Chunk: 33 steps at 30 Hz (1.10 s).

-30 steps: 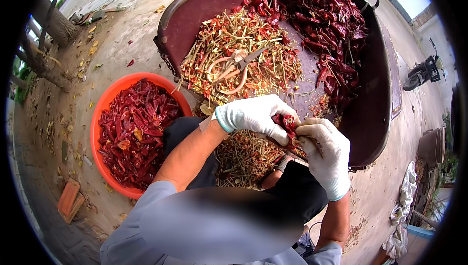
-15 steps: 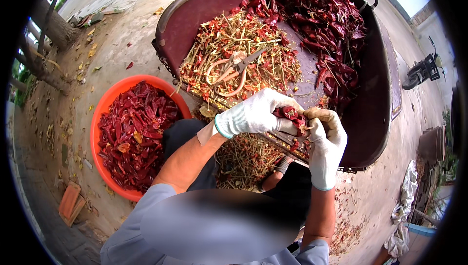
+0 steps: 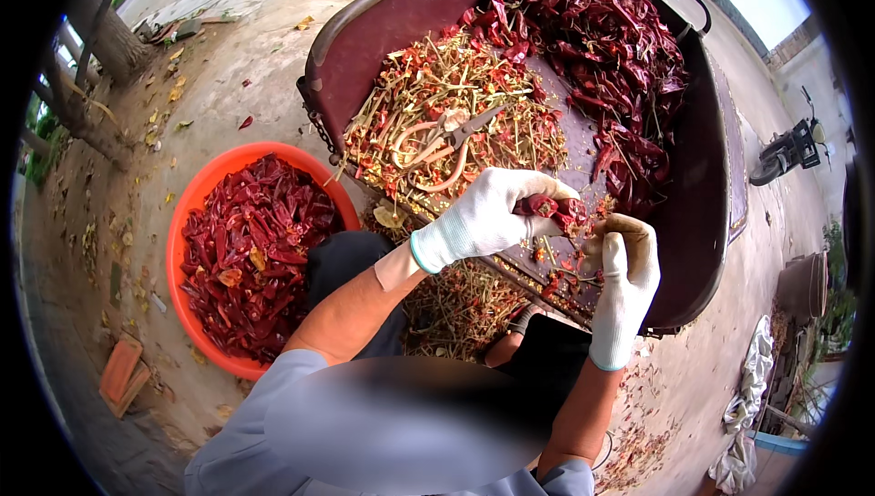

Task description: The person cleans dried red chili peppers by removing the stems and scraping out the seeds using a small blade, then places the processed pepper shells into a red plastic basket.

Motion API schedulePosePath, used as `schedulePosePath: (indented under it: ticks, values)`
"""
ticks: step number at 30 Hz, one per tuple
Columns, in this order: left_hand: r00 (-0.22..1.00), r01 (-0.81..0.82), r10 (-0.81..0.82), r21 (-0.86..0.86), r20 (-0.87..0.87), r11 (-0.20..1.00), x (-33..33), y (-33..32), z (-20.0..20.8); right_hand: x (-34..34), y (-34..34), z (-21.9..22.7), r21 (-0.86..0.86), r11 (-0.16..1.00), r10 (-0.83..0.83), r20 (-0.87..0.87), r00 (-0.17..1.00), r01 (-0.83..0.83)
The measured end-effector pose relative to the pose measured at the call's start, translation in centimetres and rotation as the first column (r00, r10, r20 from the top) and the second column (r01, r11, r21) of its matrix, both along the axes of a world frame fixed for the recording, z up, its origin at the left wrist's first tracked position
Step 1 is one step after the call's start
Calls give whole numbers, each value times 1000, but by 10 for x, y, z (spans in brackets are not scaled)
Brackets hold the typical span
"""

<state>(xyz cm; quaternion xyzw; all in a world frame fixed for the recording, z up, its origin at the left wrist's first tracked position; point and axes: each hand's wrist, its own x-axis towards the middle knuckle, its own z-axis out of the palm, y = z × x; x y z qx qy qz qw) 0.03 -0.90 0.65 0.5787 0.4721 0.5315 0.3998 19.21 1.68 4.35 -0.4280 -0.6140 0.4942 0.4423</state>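
My left hand (image 3: pixel 492 213), in a white knit glove, is closed around dried red chili peppers (image 3: pixel 567 213) whose stem ends stick out past its fingers. Just to their right is my right hand (image 3: pixel 627 268), also gloved, with its thumb raised and its fingers curled; whatever they may hold cannot be made out. Both hands hover over the near edge of a dark red metal cart bed (image 3: pixel 708 186). Beyond my left hand, scissors (image 3: pixel 447 145) with orange handles lie partly spread on a heap of stems and chili scraps (image 3: pixel 506 77).
Whole dried chilies (image 3: pixel 611 40) fill the far right of the cart bed. An orange tub (image 3: pixel 176 259) of destemmed chilies stands left of my knee. Stem litter (image 3: pixel 456 304) covers the ground between my legs. A brick (image 3: pixel 118 373) lies at left; a motorbike (image 3: pixel 791 142) stands at far right.
My right hand has pulled away from the chilies, to the right and slightly nearer. My left hand still holds them, with the stem ends now more exposed.
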Motion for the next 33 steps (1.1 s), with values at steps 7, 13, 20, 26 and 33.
schedulePosePath:
  ticks: [7,13,20,26,33]
  values:
    - [958,-64,120,213,-260,975,8,-1,-6,-7,-4,-7,286,953,-39,455,889,-104]
    - [822,-37,153,217,-549,976,14,1,-12,1,1,-9,477,843,-148,649,746,-247]
    - [920,-187,268,283,-285,941,25,5,-22,-8,3,-8,7,1000,13,243,970,-15]
    - [967,-233,246,162,-69,959,24,8,-28,-28,0,-16,-481,872,-146,-427,892,-88]
    - [942,-324,335,230,-7,917,33,11,-27,-23,8,-39,-434,793,-107,-790,604,-427]
